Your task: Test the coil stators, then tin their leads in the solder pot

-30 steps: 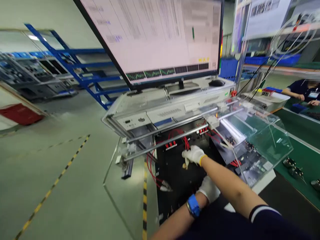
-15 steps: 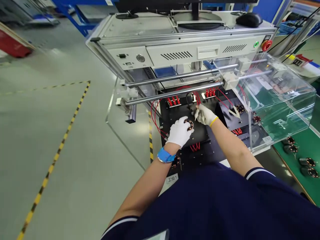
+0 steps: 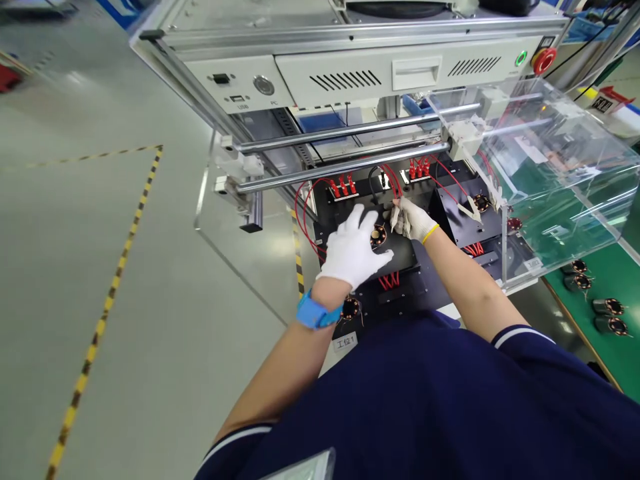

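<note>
My left hand (image 3: 354, 248), in a white glove, is spread open above the black fixture plate (image 3: 400, 257). A round motor stator (image 3: 379, 235) with copper windings sits on the plate just beside its fingers, partly covered by them. My gloved right hand (image 3: 411, 220) is closed around pale wire clips (image 3: 395, 217) at the ends of red leads (image 3: 393, 181), to the right of the stator. How many clips it holds is hidden. Another stator (image 3: 351, 307) lies near the front edge, below my left wrist.
A clear plastic cover (image 3: 565, 180) stands over the right-hand station, where a stator (image 3: 481, 203) and pale clips (image 3: 470, 209) sit. Steel rails (image 3: 345, 167) cross above the fixture. Several stators (image 3: 610, 307) stand on the green bench. A red emergency button (image 3: 544, 61) is at upper right.
My left hand has opened, its fingers lifting off the stator, which stays on the plate. My right hand keeps hold of the clips in nearly the same place. The view has tilted down and closer.
</note>
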